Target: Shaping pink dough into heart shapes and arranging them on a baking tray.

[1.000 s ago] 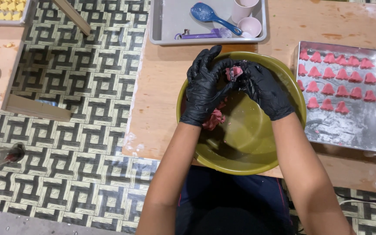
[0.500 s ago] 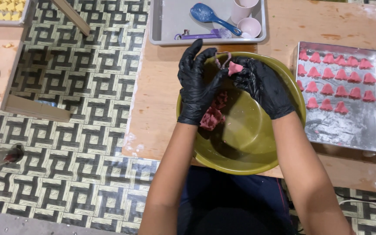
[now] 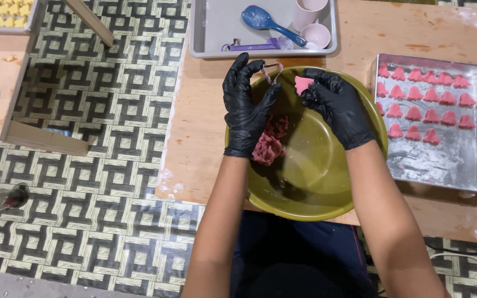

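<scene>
Hands have separated: left hand (image 3: 248, 107) pinches empty cutter (image 3: 271, 72), right hand (image 3: 335, 105) grips freed pink shape (image 3: 303, 84) (over bowl (image 3: 360, 182)).

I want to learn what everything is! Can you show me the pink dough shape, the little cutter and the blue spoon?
pink dough shape (image 3: 303, 84), head view, middle of its flat face.
little cutter (image 3: 272, 72), head view, on its thin metal outline.
blue spoon (image 3: 257, 16), head view, middle of its bowl.

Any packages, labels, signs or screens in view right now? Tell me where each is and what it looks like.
None in view: no package, label, sign or screen.
Only plain ware: a green bowl under the hands, a grey tray behind it, a metal baking tray at right.
</scene>
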